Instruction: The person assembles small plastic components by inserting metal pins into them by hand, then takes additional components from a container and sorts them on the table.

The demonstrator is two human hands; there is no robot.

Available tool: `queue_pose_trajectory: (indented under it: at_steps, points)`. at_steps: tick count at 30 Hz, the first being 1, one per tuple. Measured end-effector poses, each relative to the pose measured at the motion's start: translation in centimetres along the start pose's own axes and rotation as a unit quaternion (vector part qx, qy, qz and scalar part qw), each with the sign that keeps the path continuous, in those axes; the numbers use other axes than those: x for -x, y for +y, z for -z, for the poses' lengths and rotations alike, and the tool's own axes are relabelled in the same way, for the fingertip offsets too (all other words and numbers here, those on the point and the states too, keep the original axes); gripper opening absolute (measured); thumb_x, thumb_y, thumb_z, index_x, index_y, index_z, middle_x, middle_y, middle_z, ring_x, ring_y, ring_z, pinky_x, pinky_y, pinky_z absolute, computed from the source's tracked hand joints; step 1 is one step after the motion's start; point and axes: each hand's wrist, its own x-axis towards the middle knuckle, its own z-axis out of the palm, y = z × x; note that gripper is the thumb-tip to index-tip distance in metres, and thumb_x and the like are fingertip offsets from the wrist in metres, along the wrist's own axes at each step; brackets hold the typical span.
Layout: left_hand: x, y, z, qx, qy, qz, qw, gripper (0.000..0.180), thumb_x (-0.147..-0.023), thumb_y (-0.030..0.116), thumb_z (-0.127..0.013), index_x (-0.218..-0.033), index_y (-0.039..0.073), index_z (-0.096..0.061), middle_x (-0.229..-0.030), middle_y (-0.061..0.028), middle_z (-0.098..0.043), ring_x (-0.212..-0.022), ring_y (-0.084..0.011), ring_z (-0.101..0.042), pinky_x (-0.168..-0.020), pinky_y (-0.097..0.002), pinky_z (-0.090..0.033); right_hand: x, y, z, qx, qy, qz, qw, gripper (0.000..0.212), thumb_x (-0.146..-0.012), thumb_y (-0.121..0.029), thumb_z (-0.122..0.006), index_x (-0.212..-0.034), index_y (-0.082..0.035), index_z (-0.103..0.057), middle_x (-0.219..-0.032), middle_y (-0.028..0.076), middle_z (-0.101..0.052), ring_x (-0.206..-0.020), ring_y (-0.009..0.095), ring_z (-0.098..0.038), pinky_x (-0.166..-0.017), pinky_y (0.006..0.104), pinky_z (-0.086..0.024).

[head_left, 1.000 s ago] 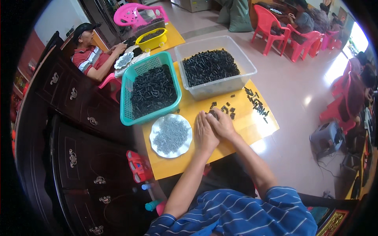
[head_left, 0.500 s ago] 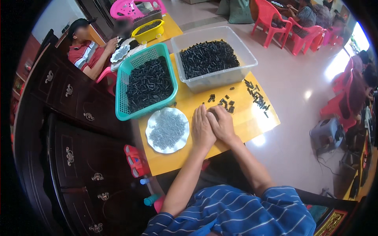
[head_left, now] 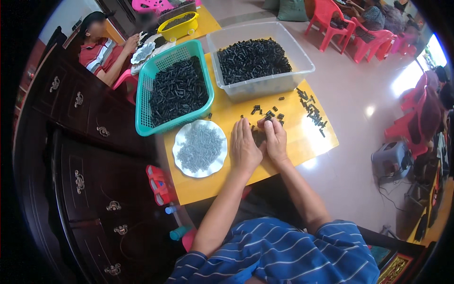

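My left hand (head_left: 247,147) rests near the front of the yellow table with its fingers stretched forward, side by side. Close against its right is my right hand (head_left: 276,142), thumb and fingers bent together around a small black tube-shaped piece (head_left: 268,119). A dark patch shows between the palms; what it is I cannot make out. Just beyond my fingertips lie several loose black pieces (head_left: 273,111). To the left of my left hand sits a white wavy-edged plate (head_left: 181,164) heaped with small clear pieces (head_left: 201,146).
Behind the plate stands a green basket (head_left: 142,111) full of black pieces, beside a clear plastic tub (head_left: 302,59) of similar ones. More black pieces (head_left: 312,111) lie along the table's right side. Dark drawers (head_left: 85,142) flank the left; another person (head_left: 101,54) sits beyond them.
My hands have drawn slightly apart at the fingertips. The right hand has turned more upright, and a black piece now shows at its tips. The whole view has shifted a little.
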Motion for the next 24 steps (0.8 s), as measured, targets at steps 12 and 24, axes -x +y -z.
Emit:
queue_pose_trajectory:
  at_steps: [12, 24]
  points:
    - [0.0, -0.4, -0.1, 0.078, 0.032, 0.011, 0.996, 0.095, -0.067, 0.021, -0.085, -0.145, -0.003, -0.036, -0.143, -0.0257, -0.047, -0.134, -0.0399, -0.044, -0.113, -0.0472, -0.036, -0.1, -1.2, 0.3, -0.132, 0.036, -0.039, 0.99, 0.029, -0.106, -0.028, -0.048, -0.105, -0.002, -0.061, -0.098, 0.005, -0.065, -0.091, 0.014, -0.059, -0.085, 0.0291, -0.048]
    - [1.8, -0.4, 2.5, 0.117, -0.025, 0.002, 0.993, 0.097, -0.068, 0.019, -0.086, -0.148, 0.001, -0.034, -0.148, -0.0242, -0.04, -0.14, -0.0392, -0.038, -0.116, -0.0455, -0.034, -0.6, -0.8, 1.4, -0.212, 0.091, -0.048, 0.972, 0.03, -0.107, -0.03, -0.047, -0.105, -0.004, -0.06, -0.097, 0.007, -0.068, -0.091, 0.015, -0.062, -0.087, 0.0311, -0.05]
